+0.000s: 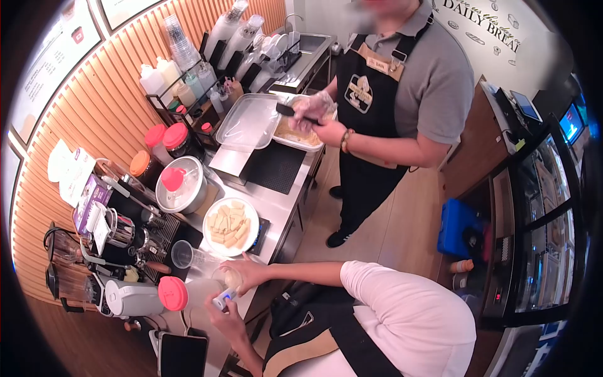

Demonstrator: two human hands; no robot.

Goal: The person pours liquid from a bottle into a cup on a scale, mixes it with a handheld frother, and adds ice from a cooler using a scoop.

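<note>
My right hand (246,274) is wrapped round a small clear cup (227,277) with something pale in it. My left hand (227,319) grips a small white handheld device (224,298) with a blue light, held close beside the cup; its exact kind I cannot tell. Just behind my hands stands a large translucent container with a coral-red lid (173,293). An open clear plastic cup (183,254) is near it on the counter. Past my right hand, a white plate of pale cut sticks (230,227) rests on a dark scale (262,231).
A co-worker (377,94) in a black apron holds a black-handled tool (295,114) over a food tray (300,139). A steel bowl (182,188), an espresso machine (147,242), a white kettle (133,297) and a tablet (182,354) line the counter (281,223).
</note>
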